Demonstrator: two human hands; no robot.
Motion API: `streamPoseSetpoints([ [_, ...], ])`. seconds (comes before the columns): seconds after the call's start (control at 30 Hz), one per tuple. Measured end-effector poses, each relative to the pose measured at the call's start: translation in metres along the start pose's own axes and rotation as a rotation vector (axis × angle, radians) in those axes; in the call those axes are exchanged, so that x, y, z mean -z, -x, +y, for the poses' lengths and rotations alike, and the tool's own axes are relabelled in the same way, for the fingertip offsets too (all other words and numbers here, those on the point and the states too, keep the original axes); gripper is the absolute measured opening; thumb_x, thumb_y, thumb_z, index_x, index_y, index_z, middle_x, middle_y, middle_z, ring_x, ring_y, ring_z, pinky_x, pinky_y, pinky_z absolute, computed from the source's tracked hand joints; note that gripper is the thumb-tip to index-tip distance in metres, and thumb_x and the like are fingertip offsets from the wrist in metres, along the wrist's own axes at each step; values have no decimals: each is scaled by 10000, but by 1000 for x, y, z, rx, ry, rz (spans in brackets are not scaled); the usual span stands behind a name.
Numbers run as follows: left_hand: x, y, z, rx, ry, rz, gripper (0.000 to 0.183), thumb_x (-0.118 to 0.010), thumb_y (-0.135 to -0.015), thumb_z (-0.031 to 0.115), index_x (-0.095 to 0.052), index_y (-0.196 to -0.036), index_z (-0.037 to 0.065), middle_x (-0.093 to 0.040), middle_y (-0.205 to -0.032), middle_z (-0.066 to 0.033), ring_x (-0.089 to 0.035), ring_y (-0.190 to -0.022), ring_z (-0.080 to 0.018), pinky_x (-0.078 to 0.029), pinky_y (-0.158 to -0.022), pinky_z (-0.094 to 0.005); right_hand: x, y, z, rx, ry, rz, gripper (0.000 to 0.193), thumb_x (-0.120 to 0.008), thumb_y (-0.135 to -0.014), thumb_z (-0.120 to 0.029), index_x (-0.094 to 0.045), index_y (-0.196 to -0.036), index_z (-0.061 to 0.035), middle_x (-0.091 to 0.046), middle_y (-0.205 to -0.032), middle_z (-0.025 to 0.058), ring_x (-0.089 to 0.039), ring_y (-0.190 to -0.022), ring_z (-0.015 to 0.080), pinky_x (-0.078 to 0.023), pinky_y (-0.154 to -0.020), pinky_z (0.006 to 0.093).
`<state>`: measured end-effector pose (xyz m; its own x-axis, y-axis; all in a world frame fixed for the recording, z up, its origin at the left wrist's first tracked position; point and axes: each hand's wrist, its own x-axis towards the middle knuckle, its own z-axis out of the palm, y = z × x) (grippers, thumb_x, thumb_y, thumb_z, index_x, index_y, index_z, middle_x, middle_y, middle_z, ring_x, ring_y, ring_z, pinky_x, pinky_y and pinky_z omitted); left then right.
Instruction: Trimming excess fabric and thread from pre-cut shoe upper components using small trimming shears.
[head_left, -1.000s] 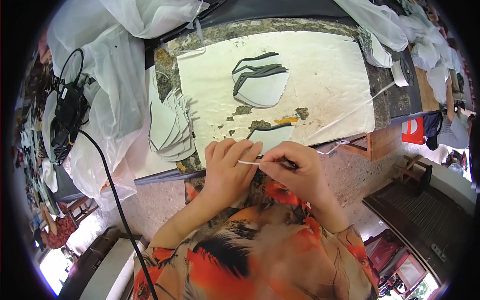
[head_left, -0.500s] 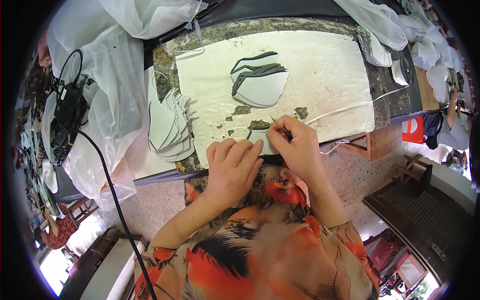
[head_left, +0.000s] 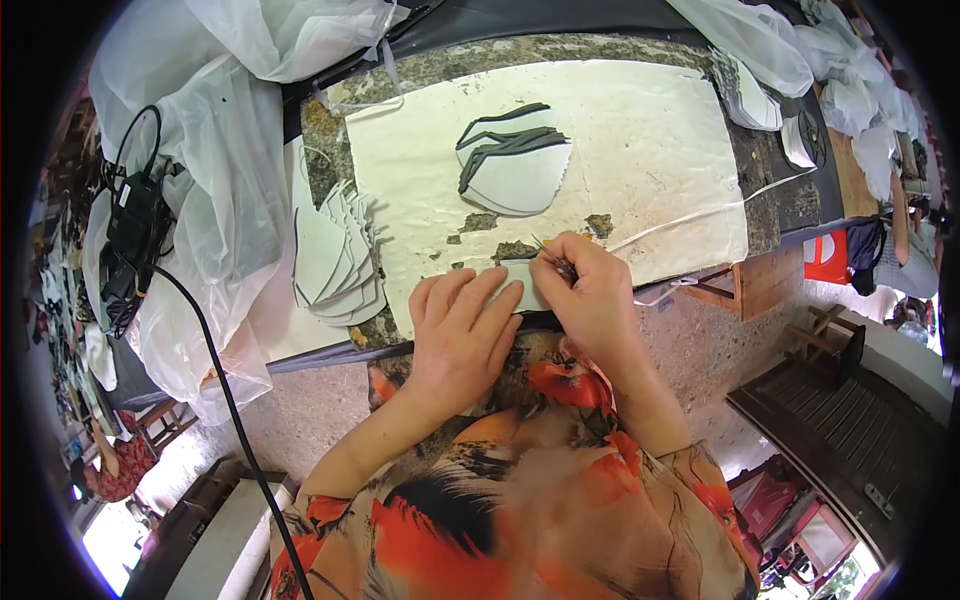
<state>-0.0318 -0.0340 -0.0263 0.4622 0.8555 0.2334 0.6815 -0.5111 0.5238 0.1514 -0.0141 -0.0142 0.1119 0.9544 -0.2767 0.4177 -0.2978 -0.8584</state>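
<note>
A pale piece (head_left: 527, 287) is touched by the left hand (head_left: 457, 325), its fingers laid flat and unclenched; a thin pointed tool (head_left: 541, 245) is pinched by the right hand (head_left: 597, 295).

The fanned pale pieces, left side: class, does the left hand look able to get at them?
Probably yes: the left hand lies near the fanned pale pieces, nothing visible standing between, though it seems to touch another piece.

Left hand (head_left: 458, 325) lies palm-down; right fingers (head_left: 549, 285) seemingly pinched.
</note>
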Motion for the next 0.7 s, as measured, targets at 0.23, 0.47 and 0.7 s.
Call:
streamPoseSetpoints([
  [0.23, 0, -1, 1, 4, -21, -17, 378, -770, -818, 154, -696, -1183, 89, -629, -1303, -75, -542, -1183, -313, -370, -1035, -468, -1, 2, 0, 47, 2, 14, 139, -693, -888, -118, -636, -914, 6, -662, -813, 193, -647, -705, 331, -516, -661, 383],
  [0.47, 1, -5, 1, 26, -7, -18, 361, -770, -823, 175, -691, -1165, 88, -621, -1333, -77, -533, -1210, -313, -361, -1049, -471, 0, 1, 0, 76, 42, 22, 140, -693, -886, -121, -636, -912, 4, -663, -821, 197, -651, -724, 355, -520, -670, 393],
  [0.7, 0, -9, -2, 2, -21, -56, 298, -768, -845, 206, -686, -1109, 96, -624, -1371, -89, -512, -1285, -326, -336, -1087, -480, 1, 0, 1, 75, 41, 15, 143, -696, -879, -118, -630, -903, 6, -655, -810, 197, -643, -715, 355, -513, -661, 395],
])
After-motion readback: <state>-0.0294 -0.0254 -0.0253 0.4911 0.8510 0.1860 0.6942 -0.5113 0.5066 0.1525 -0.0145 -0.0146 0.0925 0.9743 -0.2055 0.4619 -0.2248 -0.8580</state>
